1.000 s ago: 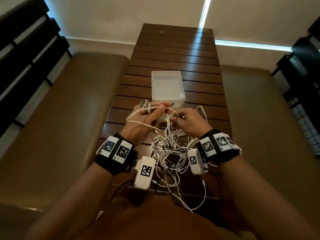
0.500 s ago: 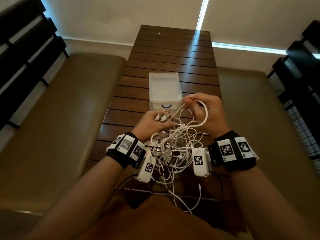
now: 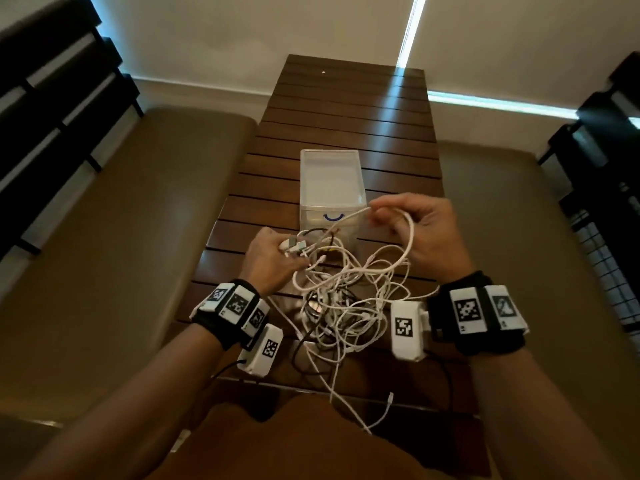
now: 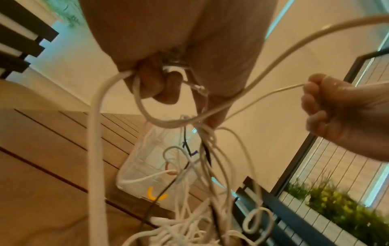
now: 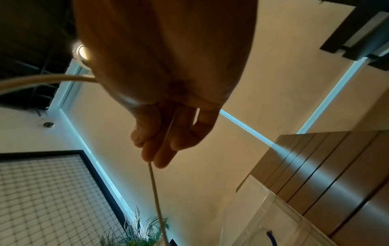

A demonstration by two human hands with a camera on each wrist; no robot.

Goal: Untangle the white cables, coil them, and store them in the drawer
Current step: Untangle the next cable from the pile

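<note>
A tangle of white cables (image 3: 343, 299) hangs between my hands over the near end of the wooden table (image 3: 346, 109). My left hand (image 3: 277, 251) grips several plug ends and strands (image 4: 174, 71) at the left of the tangle. My right hand (image 3: 408, 220) is raised to the right and pinches one white cable (image 5: 155, 191), which loops down behind the hand into the tangle. Just beyond the hands stands the clear plastic drawer unit (image 3: 330, 181), closed, with a blue handle (image 3: 332, 217) on top and a yellow one (image 4: 156, 195) lower down.
Padded benches (image 3: 121, 220) run along both sides of the table. Dark slatted seat backs (image 3: 52, 98) stand at the far left and right. A cable end (image 3: 389, 398) dangles over the near table edge above my lap. Green plants (image 4: 341, 209) show in the left wrist view.
My right hand has drawn its cable up and to the right, away from the left hand, stretching a loop out of the tangle. The left hand stays low with the plug ends.
</note>
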